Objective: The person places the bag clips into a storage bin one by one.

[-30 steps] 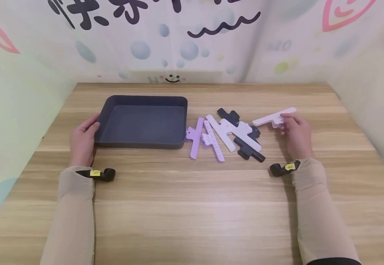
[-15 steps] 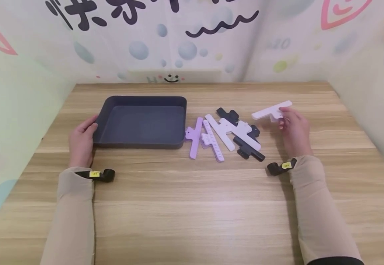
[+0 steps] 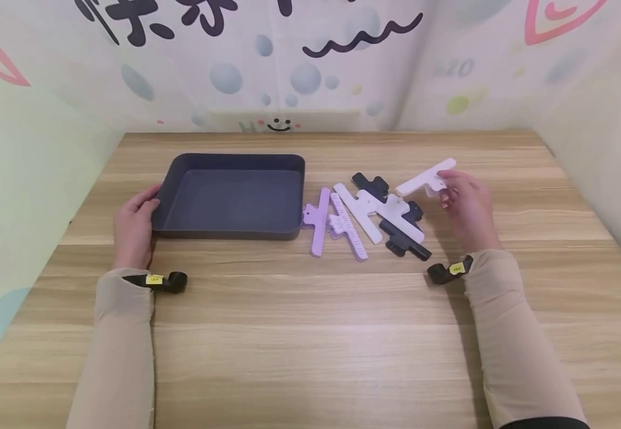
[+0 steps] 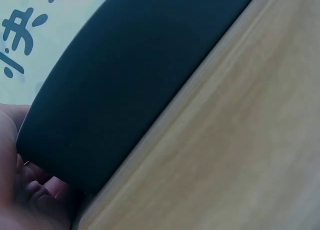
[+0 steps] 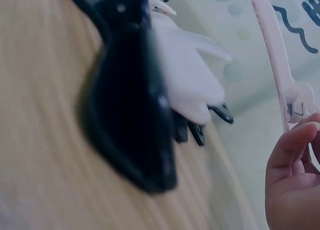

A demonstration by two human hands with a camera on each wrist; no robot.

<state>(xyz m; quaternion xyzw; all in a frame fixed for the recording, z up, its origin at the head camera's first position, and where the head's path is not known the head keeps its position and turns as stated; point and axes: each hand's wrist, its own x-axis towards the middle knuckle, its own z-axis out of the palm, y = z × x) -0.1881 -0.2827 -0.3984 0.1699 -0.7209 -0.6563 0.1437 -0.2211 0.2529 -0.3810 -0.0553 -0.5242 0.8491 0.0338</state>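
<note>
My left hand (image 3: 132,231) grips the left side of a dark, shallow rectangular tray (image 3: 230,233), thumb by the rim. In the left wrist view, curled fingers (image 4: 37,190) sit at the tray's near corner. My right hand (image 3: 470,208) pinches a pale pinkish-white bag clip (image 3: 423,179) by its handle, raised over the table to the right of a heap of clips. The clip's spring and long bar show in the right wrist view. In the heap lie two white clips (image 3: 395,215), several black clips (image 3: 404,240) and two purple clips (image 3: 318,225).
The wood-grain table (image 3: 289,333) runs back to a printed wall sheet (image 3: 332,71). One purple clip lies right at the tray's right wall. Black wrist cameras (image 3: 173,282) stick out from both cuffs.
My right hand has lifted the pale clip and carried it leftward, closer to the heap. The left hand and tray have stayed in place.
</note>
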